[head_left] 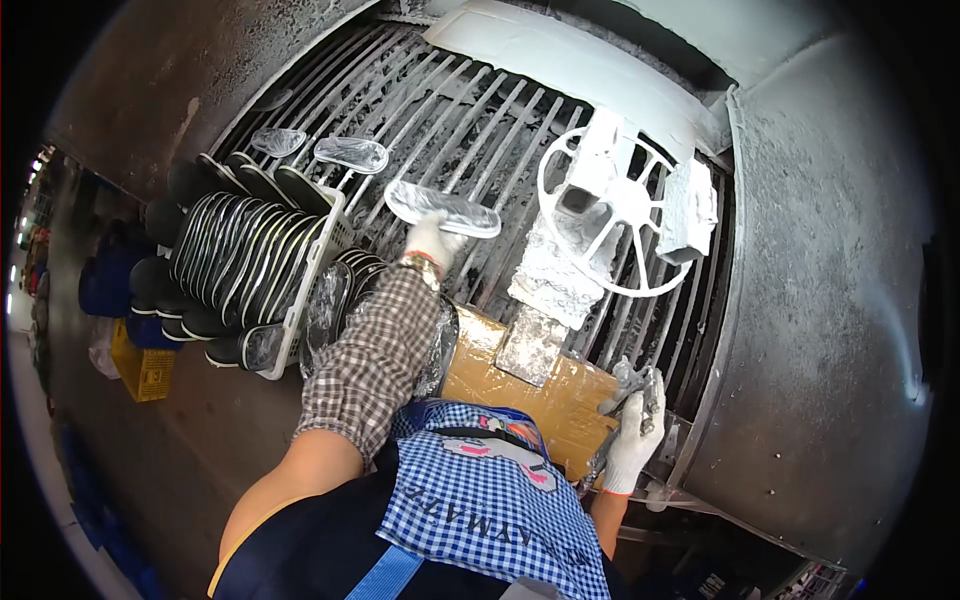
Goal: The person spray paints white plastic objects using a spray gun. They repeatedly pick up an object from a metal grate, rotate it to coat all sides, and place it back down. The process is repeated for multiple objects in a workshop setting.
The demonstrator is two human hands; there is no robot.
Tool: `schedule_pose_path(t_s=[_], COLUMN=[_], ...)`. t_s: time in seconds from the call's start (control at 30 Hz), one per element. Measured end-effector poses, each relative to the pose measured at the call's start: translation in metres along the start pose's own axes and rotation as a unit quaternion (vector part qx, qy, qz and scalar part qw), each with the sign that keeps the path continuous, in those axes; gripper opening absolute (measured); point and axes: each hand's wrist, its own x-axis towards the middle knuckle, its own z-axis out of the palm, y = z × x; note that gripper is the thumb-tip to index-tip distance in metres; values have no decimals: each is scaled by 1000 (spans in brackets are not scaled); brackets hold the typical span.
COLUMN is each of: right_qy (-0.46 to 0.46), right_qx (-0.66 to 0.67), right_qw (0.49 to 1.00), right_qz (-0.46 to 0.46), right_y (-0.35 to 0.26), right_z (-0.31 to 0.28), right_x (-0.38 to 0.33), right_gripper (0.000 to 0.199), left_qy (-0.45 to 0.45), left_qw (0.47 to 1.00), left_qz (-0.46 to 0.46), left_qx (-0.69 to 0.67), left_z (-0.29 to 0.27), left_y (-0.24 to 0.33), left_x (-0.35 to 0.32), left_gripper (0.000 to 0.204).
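Observation:
My left hand, in a white knit glove below a checked sleeve, is closed on the near edge of a shoe sole whose upper face looks pale and shiny, like clear film. It holds the sole above a metal grate. Two smaller film-covered pieces, an insole-shaped one and another, lie on the bars to the left. My right hand, also gloved, is wrapped round a grey, paint-crusted spray gun by the booth's near right edge. Its fingers are partly hidden.
A white wheel-shaped stand with coated blocks sits on the grate at right. Left of my arm, a white crate is packed with upright dark soles. Taped cardboard covers the near edge. A metal wall rises at right.

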Motion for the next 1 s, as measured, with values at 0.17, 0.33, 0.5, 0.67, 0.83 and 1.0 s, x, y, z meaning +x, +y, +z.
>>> schedule_pose_path(t_s=[0.17, 0.33, 0.5, 0.67, 0.83, 1.0], right_qy=[6, 5, -32, -3, 1, -3], right_qx=[-19, -57, -52, -100, -31, 8], right_qw=[1000, 998, 998, 995, 1000, 1000], right_qz=[-9, -6, 13, -21, 1, 25], right_y=[-8, 4, -12, -5, 4, 25], right_z=[10, 5, 16, 13, 5, -3], right_x=[-2, 4, 4, 1, -6, -12], right_gripper=[54, 53, 53, 51, 48, 50], left_qy=[8, -23, -75, -128, -150, -101], left_qw=[998, 999, 990, 930, 814, 665], left_qz=[-50, 4, -73, -11, 114, 201], left_qx=[-36, 23, 93, 344, 550, 713], left_z=[-46, -18, -82, -18, 14, 24], left_y=[-42, -26, 0, 29, 105, 146], left_x=[25, 22, 79, -24, -109, -197], left_gripper=[44, 38, 58, 29, 38, 50])
